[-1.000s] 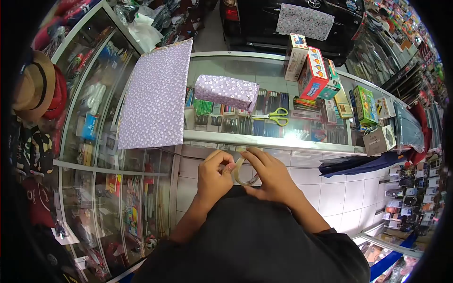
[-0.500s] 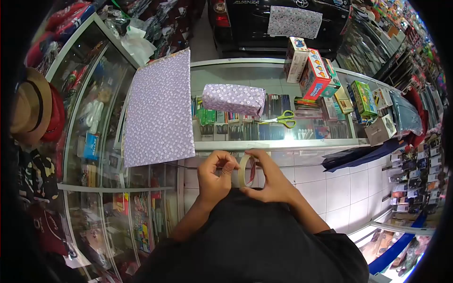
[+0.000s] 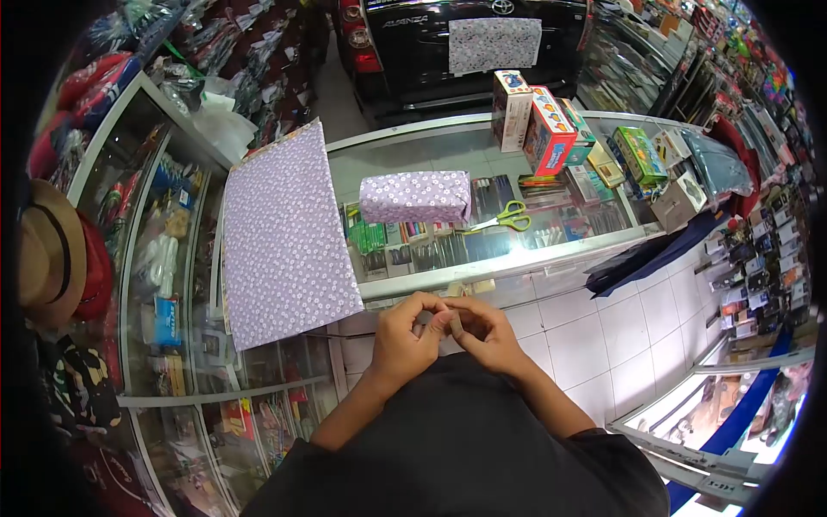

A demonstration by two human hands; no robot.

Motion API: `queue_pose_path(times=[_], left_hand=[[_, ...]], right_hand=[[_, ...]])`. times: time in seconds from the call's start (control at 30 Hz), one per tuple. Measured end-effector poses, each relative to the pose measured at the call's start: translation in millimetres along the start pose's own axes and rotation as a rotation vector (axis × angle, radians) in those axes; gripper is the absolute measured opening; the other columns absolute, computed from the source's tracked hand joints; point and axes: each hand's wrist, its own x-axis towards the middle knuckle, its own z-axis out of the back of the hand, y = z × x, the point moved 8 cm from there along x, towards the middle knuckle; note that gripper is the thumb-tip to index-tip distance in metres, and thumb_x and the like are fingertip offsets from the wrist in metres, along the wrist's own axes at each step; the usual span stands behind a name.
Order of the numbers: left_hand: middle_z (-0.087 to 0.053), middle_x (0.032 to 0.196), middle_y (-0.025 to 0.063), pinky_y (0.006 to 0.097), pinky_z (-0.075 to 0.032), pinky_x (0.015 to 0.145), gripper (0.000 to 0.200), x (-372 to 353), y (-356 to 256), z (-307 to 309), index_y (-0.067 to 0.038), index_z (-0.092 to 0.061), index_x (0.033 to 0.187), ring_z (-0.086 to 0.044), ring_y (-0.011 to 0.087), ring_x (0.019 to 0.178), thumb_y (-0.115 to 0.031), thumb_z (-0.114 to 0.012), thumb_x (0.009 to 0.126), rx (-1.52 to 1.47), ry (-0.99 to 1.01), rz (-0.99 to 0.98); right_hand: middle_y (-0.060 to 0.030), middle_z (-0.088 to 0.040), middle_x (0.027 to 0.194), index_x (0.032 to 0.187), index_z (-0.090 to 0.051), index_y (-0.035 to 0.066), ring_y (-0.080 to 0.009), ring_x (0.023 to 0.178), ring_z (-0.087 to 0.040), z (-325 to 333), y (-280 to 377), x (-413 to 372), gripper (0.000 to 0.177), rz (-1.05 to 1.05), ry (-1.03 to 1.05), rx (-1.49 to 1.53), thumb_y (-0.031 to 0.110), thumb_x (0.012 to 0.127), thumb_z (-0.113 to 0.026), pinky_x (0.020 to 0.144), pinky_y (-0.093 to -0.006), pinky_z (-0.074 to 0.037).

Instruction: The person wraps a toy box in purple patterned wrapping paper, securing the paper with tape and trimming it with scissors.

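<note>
My left hand (image 3: 407, 341) and my right hand (image 3: 493, 338) meet in front of my chest, near the counter's front edge. Both are closed, with thumbs and fingertips pinched together and touching. What they hold between them is hidden by the fingers; the tape roll cannot be made out now. Beyond them, a box wrapped in purple flowered paper (image 3: 415, 198) lies on the glass counter (image 3: 448, 279). Green-handled scissors (image 3: 510, 217) lie to its right, blades partly apart. A large sheet of the same flowered wrapping paper (image 3: 284, 246) spreads over the counter's left corner.
Boxed goods (image 3: 550, 133) stand at the counter's far right, beside a green box (image 3: 637, 155). A glass cabinet (image 3: 185, 401) runs along my left, with a hat (image 3: 53, 250) beside it. A black car (image 3: 413, 69) is parked behind the counter.
My hands have come together, and the tape roll that my right hand held is no longer visible. The camera view has shifted and turned slightly.
</note>
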Motion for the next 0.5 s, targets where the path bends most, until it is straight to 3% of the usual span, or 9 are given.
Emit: queue_pose_path(times=[0.2,0.23,0.3,0.33,0.4,0.5], left_hand=[[-0.070,0.075,0.0041,0.0247,-0.037,0.047,0.015,9,-9,-7,-0.003,-0.068,0.093,-0.053,0.0060,0.052,-0.016,-0.074,0.095,-0.025,0.041,-0.102],[-0.070,0.075,0.0041,0.0247,-0.037,0.047,0.015,10,-11,-8,-0.003,-0.068,0.093,-0.053,0.0060,0.052,-0.016,-0.074,0.095,-0.031,0.046,-0.108],[-0.072,0.083,0.0014,0.0208,-0.043,0.057,0.013,11,-7,-16,-0.003,-0.068,0.092,-0.059,0.0043,0.067,-0.015,-0.073,0.095,-0.033,0.175,0.020],[-0.072,0.083,0.0014,0.0208,-0.043,0.057,0.013,12,-6,-18,-0.003,-0.068,0.092,-0.059,0.0043,0.067,-0.015,-0.073,0.095,-0.036,0.175,0.017],[-0.070,0.082,0.0041,0.0262,-0.036,0.048,0.009,16,-8,-23,-0.004,-0.067,0.091,-0.048,0.0087,0.052,-0.010,-0.073,0.093,-0.081,0.181,-0.066],[-0.068,0.085,0.0047,0.0258,-0.038,0.051,0.009,23,-19,-23,-0.003,-0.065,0.090,-0.051,0.0092,0.058,-0.008,-0.073,0.090,-0.089,0.144,-0.148]], right_hand=[[-0.0077,-0.071,0.102,0.136,-0.060,0.000,-0.0126,0.087,-0.068,12,0,-18,0.037,-0.269,-0.025,0.089,0.005,0.100,-0.062,0.075,-0.0260,-0.053],[-0.0077,-0.072,0.101,0.132,-0.063,0.000,-0.0117,0.083,-0.067,15,5,-17,0.032,-0.202,-0.061,0.006,0.007,0.101,-0.063,0.072,-0.0255,-0.053],[-0.0070,-0.073,0.093,0.120,-0.071,-0.002,-0.0098,0.074,-0.067,23,11,-15,0.024,-0.124,-0.127,-0.055,0.012,0.102,-0.065,0.065,-0.0235,-0.052],[-0.0070,-0.073,0.093,0.120,-0.071,-0.002,-0.0098,0.074,-0.067,26,13,-16,0.024,-0.123,-0.128,-0.058,0.012,0.102,-0.065,0.065,-0.0235,-0.052],[-0.0076,-0.072,0.080,0.117,-0.072,-0.003,-0.0070,0.061,-0.063,34,22,-16,0.023,-0.194,-0.135,-0.118,0.013,0.100,-0.068,0.047,-0.0207,-0.043],[-0.0082,-0.072,0.076,0.109,-0.073,-0.002,-0.0065,0.054,-0.061,39,31,-16,0.019,-0.296,-0.109,-0.134,0.014,0.100,-0.069,0.042,-0.0194,-0.039]])
